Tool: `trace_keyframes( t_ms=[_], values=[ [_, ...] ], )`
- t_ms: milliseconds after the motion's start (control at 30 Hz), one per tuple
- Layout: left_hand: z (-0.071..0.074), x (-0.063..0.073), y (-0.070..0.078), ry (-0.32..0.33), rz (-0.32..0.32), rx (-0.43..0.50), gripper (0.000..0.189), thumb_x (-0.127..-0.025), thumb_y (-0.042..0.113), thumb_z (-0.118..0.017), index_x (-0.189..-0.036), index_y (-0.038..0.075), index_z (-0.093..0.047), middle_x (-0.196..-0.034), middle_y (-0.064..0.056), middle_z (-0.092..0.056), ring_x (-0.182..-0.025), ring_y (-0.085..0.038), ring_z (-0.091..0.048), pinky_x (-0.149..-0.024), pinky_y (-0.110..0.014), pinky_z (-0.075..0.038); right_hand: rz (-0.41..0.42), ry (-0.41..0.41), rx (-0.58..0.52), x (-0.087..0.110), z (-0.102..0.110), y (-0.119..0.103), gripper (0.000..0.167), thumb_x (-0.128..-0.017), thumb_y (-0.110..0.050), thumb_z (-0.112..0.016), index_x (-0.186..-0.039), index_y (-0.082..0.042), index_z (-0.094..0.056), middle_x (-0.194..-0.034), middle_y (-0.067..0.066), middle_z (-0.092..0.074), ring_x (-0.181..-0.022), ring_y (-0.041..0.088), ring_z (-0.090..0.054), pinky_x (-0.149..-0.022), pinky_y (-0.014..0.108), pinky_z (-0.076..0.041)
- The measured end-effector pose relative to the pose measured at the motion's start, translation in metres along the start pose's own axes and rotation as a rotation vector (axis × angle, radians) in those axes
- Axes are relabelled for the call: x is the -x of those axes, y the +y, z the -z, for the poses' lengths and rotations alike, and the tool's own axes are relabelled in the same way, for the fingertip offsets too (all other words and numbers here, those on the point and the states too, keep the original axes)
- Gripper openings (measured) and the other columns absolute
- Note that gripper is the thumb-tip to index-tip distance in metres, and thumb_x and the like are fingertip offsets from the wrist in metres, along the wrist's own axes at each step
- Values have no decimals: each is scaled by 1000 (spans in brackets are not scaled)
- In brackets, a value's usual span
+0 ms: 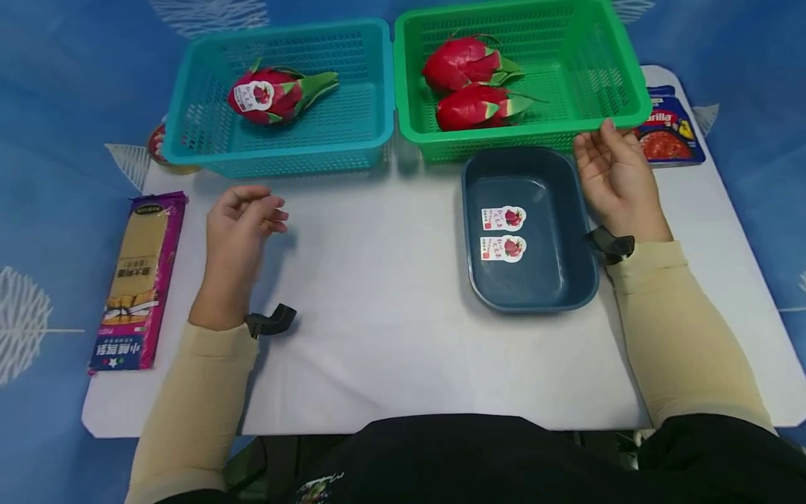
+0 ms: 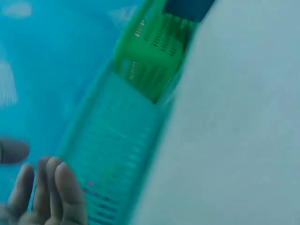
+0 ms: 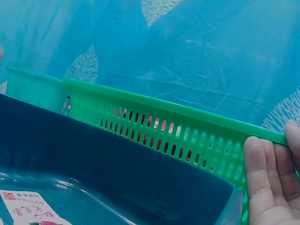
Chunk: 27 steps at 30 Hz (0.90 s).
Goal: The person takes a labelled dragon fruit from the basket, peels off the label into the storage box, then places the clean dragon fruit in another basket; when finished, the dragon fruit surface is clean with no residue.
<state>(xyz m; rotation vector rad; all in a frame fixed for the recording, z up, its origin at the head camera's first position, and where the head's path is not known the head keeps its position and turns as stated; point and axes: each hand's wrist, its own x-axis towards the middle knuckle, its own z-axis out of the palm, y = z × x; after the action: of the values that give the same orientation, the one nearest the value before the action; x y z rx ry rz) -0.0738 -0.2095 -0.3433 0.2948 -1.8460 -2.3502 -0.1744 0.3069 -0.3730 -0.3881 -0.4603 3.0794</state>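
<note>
My right hand (image 1: 620, 178) grips the front right edge of the green basket (image 1: 513, 133). The thumb lies at the basket's rim, and the fingers (image 3: 262, 173) rest against its slotted wall. Two red dragon fruits, one (image 1: 466, 64) behind the other (image 1: 475, 107), lie in this basket. My left hand (image 1: 239, 224) hovers over the white table with loosely bent fingers and holds nothing. Ahead of it stands the teal basket (image 1: 283, 155), which contains one dragon fruit (image 1: 286, 98) bearing a white label. Motion blurs the left wrist view.
A dark blue tub (image 1: 532, 297) with two dragon fruit stickers (image 1: 503, 218) on its bottom stands left of my right forearm. On the table's left lies a pasta packet (image 1: 135, 280). A blue sauce pouch (image 1: 670, 133) is at the right, and a round container (image 1: 157, 143) is partly hidden.
</note>
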Motion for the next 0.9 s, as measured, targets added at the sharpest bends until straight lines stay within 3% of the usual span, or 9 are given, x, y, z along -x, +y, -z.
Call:
trace_keyframes(
  t_ms=[167, 300, 367, 633, 900],
  values=[
    [9, -16, -17, 177, 202, 439, 13, -104, 5, -65, -110, 1, -54, -107, -12, -56, -90, -21, -57, -76, -28, -54, 13, -10, 4, 3, 1, -4, 18, -100, 11, -61, -116, 5, -55, -102, 26, -62, -90, 38, -66, -86, 45, -60],
    [6, -36, -20, 291, 234, 737, 16, -103, 3, -63, -114, 2, -51, -107, -11, -54, -91, -22, -54, -79, -31, -50, 1, -22, -4, 3, 0, -3, 16, -100, 12, -61, -114, 6, -55, -102, 27, -62, -89, 39, -66, -84, 45, -61],
    [6, -44, -19, 342, 225, 825, 19, -103, 2, -63, -117, 3, -51, -104, -11, -56, -89, -23, -55, -78, -32, -51, -10, -36, -5, 2, 0, 0, 16, -100, 12, -61, -114, 7, -54, -101, 28, -63, -88, 39, -67, -83, 46, -61],
    [5, -59, -23, 431, 160, 890, 17, -103, 10, -63, -116, 7, -52, -99, -10, -57, -87, -22, -57, -78, -33, -52, -15, -41, 18, 2, -2, 4, 34, -99, 13, -63, -130, 4, -51, -104, 27, -64, -90, 38, -68, -84, 44, -61],
    [-1, -68, -18, 460, 140, 902, 27, -101, 12, -66, -121, 10, -48, -104, -10, -53, -90, -21, -56, -84, -33, -53, -4, -43, 16, 4, -2, 2, 30, -100, 12, -60, -128, 5, -51, -103, 27, -63, -90, 39, -67, -84, 45, -61]
  ],
)
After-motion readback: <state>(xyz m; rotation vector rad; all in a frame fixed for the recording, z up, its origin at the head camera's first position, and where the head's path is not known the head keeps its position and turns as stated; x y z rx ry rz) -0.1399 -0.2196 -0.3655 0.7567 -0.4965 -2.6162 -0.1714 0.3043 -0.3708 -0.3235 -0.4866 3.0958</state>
